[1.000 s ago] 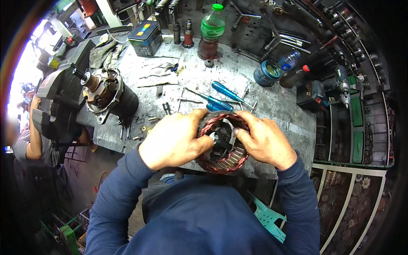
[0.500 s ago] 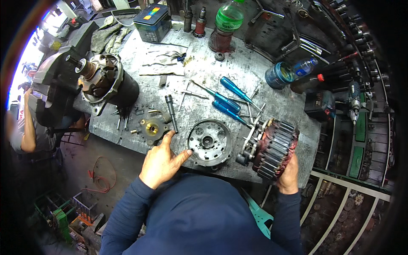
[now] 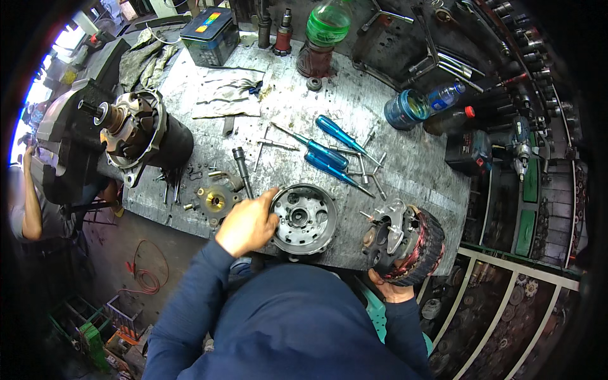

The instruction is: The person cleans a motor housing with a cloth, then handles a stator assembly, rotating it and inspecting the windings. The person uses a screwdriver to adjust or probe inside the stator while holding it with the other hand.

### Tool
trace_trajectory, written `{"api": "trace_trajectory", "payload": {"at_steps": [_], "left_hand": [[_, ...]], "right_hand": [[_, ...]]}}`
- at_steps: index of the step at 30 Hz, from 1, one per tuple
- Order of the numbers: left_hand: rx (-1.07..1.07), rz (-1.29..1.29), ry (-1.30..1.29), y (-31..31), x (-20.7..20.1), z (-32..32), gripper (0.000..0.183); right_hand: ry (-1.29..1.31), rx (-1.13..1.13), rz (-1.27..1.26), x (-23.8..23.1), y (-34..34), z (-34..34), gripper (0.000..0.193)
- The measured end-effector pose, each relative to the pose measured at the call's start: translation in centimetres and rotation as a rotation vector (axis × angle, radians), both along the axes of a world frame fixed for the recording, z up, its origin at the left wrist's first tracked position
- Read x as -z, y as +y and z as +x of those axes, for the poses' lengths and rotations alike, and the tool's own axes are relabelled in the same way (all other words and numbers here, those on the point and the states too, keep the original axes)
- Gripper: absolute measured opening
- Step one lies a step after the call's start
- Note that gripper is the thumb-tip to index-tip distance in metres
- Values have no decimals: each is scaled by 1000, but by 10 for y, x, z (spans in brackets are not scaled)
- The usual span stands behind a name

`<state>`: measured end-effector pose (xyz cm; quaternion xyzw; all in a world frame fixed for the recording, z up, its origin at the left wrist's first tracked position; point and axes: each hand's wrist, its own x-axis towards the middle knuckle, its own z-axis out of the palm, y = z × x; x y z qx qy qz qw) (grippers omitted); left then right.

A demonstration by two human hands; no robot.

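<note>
My left hand (image 3: 248,225) grips the left edge of a round metal alternator end housing (image 3: 303,244), index finger along its rim and thumb lower down. The housing shows its inside, with a bearing seat in the middle. My right hand (image 3: 392,290) holds an alternator stator (image 3: 427,244) from below, at the bench's right front edge. Dark slotted iron and reddish copper windings show on the stator, with a rectifier plate (image 3: 394,228) at its open end. Left of my left hand lie a flanged part with a brass-coloured centre (image 3: 215,201) and a dark socket extension (image 3: 242,171).
Blue-handled screwdrivers (image 3: 326,158) and T-handle wrenches lie mid-bench. A rotor in a housing (image 3: 152,133) stands at left, near a vice (image 3: 76,126). Behind are a glove (image 3: 228,92), a battery (image 3: 210,38) and bottles. A cordless driver (image 3: 522,149) hangs right. Another person's arm (image 3: 30,196) shows far left.
My left hand has moved from beside the housing onto its edge, and the housing has tilted. My right hand has turned the stator, so its rectifier end now faces more toward me.
</note>
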<state>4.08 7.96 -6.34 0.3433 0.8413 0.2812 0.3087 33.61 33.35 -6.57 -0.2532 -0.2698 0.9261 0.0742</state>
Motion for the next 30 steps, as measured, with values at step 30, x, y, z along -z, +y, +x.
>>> {"api": "trace_trajectory", "payload": {"at_steps": [30], "left_hand": [[-82,86,-54,-17,9,25,70]], "right_hand": [[44,-39,401,-37,-10,-31,53]]}}
